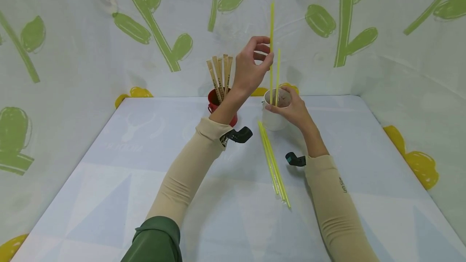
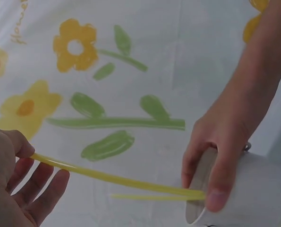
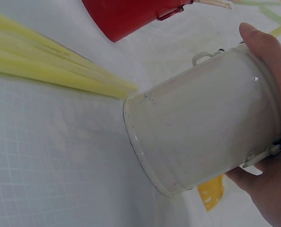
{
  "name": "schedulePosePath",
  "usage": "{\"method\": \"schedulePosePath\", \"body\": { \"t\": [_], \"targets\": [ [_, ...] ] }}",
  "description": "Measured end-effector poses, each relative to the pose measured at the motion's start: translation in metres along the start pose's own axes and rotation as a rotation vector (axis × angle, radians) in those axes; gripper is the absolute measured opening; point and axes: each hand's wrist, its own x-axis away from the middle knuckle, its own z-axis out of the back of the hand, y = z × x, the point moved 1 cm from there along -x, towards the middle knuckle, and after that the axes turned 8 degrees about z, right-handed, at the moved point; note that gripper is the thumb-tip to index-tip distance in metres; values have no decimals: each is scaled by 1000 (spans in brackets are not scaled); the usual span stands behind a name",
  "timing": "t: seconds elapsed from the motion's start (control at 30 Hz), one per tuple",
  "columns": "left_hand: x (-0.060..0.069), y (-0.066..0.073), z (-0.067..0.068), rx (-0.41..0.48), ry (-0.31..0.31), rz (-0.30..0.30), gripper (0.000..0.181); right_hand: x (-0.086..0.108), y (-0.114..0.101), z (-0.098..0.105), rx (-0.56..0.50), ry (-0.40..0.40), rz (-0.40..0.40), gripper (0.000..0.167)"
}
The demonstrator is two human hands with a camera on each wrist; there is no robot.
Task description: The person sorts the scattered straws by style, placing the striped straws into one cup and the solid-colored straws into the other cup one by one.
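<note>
Yellow, a slim stick [image 1: 272, 21] was pinched by the left hand [image 1: 253, 63], a white pail [image 1: 274, 119] gripped by the right hand [image 1: 294, 109].

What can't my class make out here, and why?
- Lower ends of upright straws: head view, hidden by the white bucket.
- Print on sticks: head view, too small.
- Rest of red bucket: right wrist view, cut off by top edge.
- Rest of left hand: left wrist view, cut off by left edge.
</note>
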Motion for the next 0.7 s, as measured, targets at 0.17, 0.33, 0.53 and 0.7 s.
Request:
{"method": "schedulePosePath", "body": {
  "t": [0.17, 0.33, 0.53, 0.7],
  "targets": [
    [2, -4, -3, 0, -5, 5, 30, 0, 0, -1, 3, 1, 12, 102],
    [4, -9, -8, -16, -20, 26, 30, 1, 0, 0, 2, -3, 12, 101],
    [8, -19, -16, -12, -43, 62, 29, 2, 0, 1, -22, 2, 22, 97],
    [12, -28, -22, -30, -56, 50, 28, 2, 0, 1, -17, -3, 30, 97]
  ]
}}
